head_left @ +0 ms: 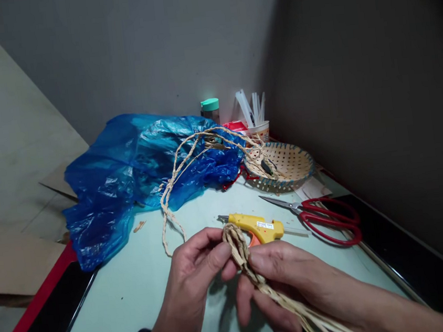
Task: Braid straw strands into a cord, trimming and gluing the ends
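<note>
Working a braided fibre strand [238,250] by hand, held above the pale tabletop [113,304], just on the near side of the yellow glue gun [270,228] and partly hiding it. Gripped from both sides: pinched on the left flank near the top by the left hand [196,274], thumb to fingers, no gap beyond the fibre itself; pinched just below and to the right by the right hand [298,271], thumb on top, lower fingers parted and curled underneath. Can't tell how firmly.

To do it well: keep pressure even, enough to stop slip without crushing the folds. Keep both pinches close to the bent end [232,230], lay plies flat, ease out twists before tightening. Avoid tugging on the loose ends [314,319].

Orientation: bent end up and away from the body, slightly left; long axis slanting down to the right; loose ends trailing past the right palm to the bottom of view.
</note>
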